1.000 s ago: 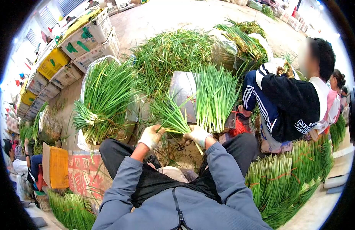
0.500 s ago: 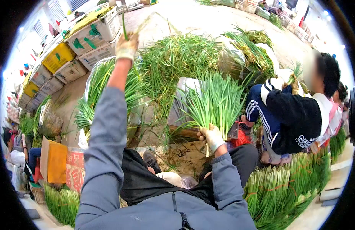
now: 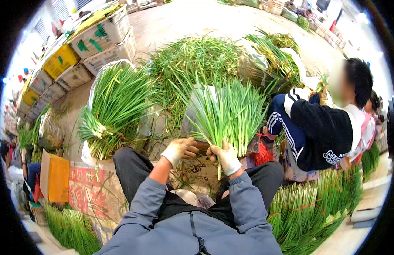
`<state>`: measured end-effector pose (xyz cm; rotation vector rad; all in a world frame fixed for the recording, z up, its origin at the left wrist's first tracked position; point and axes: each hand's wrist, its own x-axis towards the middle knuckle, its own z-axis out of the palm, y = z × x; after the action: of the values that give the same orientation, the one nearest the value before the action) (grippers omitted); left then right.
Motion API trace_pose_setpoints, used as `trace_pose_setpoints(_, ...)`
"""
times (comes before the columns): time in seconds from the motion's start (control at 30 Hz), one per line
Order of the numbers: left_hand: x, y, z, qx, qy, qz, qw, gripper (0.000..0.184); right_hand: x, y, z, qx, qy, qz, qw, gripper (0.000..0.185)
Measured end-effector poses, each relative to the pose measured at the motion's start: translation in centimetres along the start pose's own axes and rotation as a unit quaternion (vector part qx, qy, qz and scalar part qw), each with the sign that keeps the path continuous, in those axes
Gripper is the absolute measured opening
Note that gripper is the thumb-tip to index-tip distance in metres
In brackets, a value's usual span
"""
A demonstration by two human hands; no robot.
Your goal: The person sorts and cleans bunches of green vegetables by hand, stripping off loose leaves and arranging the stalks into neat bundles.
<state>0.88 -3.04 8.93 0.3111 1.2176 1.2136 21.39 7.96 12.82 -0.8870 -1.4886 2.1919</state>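
Observation:
My right hand, in a pale glove, is closed round the lower stalks of a small bunch of green stalks, whose pale ends stick out below the fist. To its left is my left hand, also gloved, with its fingers apart and nothing seen in them. Behind the held bunch, a larger pile of green stalks lies on a low board. Red ties hang at the board's right end.
Loose greens are heaped beyond the board. A bagged bundle stands on the left, with stacked crates behind. A seated person is close on the right, near tied bundles. An orange box lies at left.
My left hand has come back from far out at the upper left, where it held some leaves, to beside my right hand. The bunch in my right hand has shifted slightly left.

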Motion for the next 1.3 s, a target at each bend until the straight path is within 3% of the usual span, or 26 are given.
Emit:
trace_pose_setpoints(0.07,-0.8,-1.3,1.2,-0.071,-0.036,-0.020,0.997,0.055,0.3,1.6,0.5,-0.111,-0.010,-0.060,0.992,0.032)
trace_pose_setpoints(0.1,-1.0,-2.2,1.6,-0.122,-0.068,0.047,0.989,0.057,0.9,4.0,0.5,-0.175,-0.012,-0.106,0.979,0.036)
trace_pose_setpoints(0.13,-1.2,-2.5,1.7,-0.170,-0.102,0.114,0.974,0.059,0.8,5.4,1.4,-0.255,-0.016,-0.198,0.946,0.045)
trace_pose_setpoints(0.17,-1.2,-2.2,1.7,-0.168,-0.104,0.114,0.974,0.059,0.8,6.7,2.3,-0.329,-0.004,-0.289,0.899,0.055)
trace_pose_setpoints(0.23,-1.0,-1.3,1.7,-0.234,-0.010,0.101,0.967,0.053,-2.0,3.6,5.4,-0.441,-0.042,-0.076,0.893,0.068)
trace_pose_setpoints(0.27,0.2,-1.8,0.5,-0.259,-0.001,0.076,0.963,0.042,-2.0,5.9,5.6,-0.444,-0.032,-0.126,0.886,0.071)
trace_pose_setpoints(0.3,0.1,-1.4,0.2,-0.284,0.023,0.075,0.956,0.035,-2.7,6.2,6.2,-0.448,-0.032,-0.114,0.886,0.073)
trace_pose_setpoints(0.37,-0.9,-0.8,-0.2,-0.301,0.015,0.133,0.944,0.037,-4.5,7.3,6.5,-0.479,-0.046,-0.082,0.873,0.066)
trace_pose_setpoints(0.43,-1.4,-0.6,-1.4,-0.327,-0.056,0.160,0.930,0.050,-5.7,11.1,5.4,-0.502,-0.095,-0.045,0.859,0.039)
trace_pose_setpoints(0.53,-2.2,-0.5,-2.4,-0.294,-0.052,0.176,0.938,0.055,-6.7,14.6,3.0,-0.523,-0.172,-0.003,0.835,0.034)
trace_pose_setpoints(0.6,-3.0,-0.6,-2.7,-0.304,-0.068,0.182,0.933,0.054,-7.0,15.6,1.7,-0.667,-0.242,0.104,0.697,0.028)
trace_pose_setpoints(0.63,-3.2,-0.6,-2.8,-0.309,-0.083,0.188,0.928,0.054,-6.5,15.5,1.0,-0.676,-0.217,0.111,0.695,0.024)
trace_pose_setpoints(0.7,-3.4,-1.1,-3.3,-0.317,-0.081,0.182,0.927,0.055,-6.0,11.8,2.2,-0.652,-0.059,0.073,0.752,0.026)
trace_pose_setpoints(0.77,-4.0,-1.1,-3.4,-0.314,-0.122,0.190,0.922,0.057,-5.0,10.4,2.7,-0.548,0.066,-0.066,0.831,0.026)
trace_pose_setpoints(0.83,-4.4,-1.2,-3.3,-0.317,-0.109,0.179,0.925,0.059,-3.9,8.5,4.1,-0.418,0.087,-0.166,0.889,0.036)
trace_pose_setpoints(0.9,-4.6,-1.3,-3.1,-0.319,-0.104,0.180,0.925,0.059,-4.2,5.7,6.3,-0.381,0.072,-0.140,0.911,0.044)
trace_pose_setpoints(0.97,-4.6,-1.4,-3.3,-0.317,-0.107,0.177,0.926,0.059,-3.7,5.9,7.5,-0.413,0.020,-0.245,0.877,0.050)
trace_pose_setpoints(1.0,-4.6,-1.4,-3.3,-0.314,-0.111,0.177,0.926,0.060,-3.2,6.3,7.7,-0.373,-0.062,-0.211,0.902,0.051)
trace_pose_setpoints(1.1,-5.0,-1.3,-3.4,-0.291,-0.125,0.175,0.932,0.059,-3.3,6.8,8.2,-0.339,-0.142,-0.104,0.924,0.039)
trace_pose_setpoints(1.17,-5.5,-1.2,-3.6,-0.296,-0.133,0.169,0.931,0.057,-3.3,8.2,7.2,-0.333,-0.139,-0.055,0.931,0.029)
trace_pose_setpoints(1.2,-5.6,-1.2,-3.6,-0.286,-0.126,0.153,0.937,0.056,-4.2,7.6,7.1,-0.239,-0.113,0.049,0.963,0.025)
trace_pose_setpoints(1.23,-5.6,-1.2,-3.6,-0.277,-0.121,0.137,0.943,0.056,-4.1,9.0,5.9,-0.320,-0.112,-0.021,0.940,0.025)
trace_pose_setpoints(1.3,-5.1,-1.6,-3.9,-0.277,-0.129,0.134,0.943,0.057,-3.6,10.8,3.7,-0.426,-0.151,-0.027,0.892,0.029)
